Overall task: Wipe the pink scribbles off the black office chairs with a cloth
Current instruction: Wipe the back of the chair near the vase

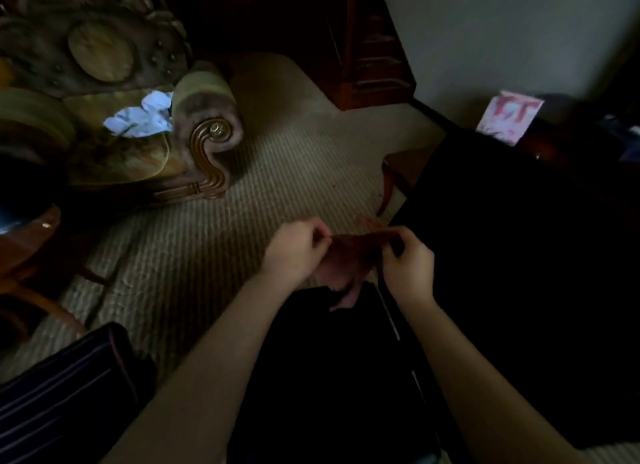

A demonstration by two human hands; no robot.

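Both of my hands hold a reddish-pink cloth stretched between them above the carpet. My left hand pinches its left edge, and my right hand pinches the right edge, with the rest of the cloth hanging below. A large black surface, very dark and likely a black office chair, fills the right side next to my right hand. Another black shape lies below my hands. No pink scribbles can be made out in the dim light.
An ornate upholstered armchair with crumpled white paper on its seat stands at the left. Striped beige carpet covers the floor. A wooden cabinet and a pink-patterned box stand at the back. A wooden table edge sits far left.
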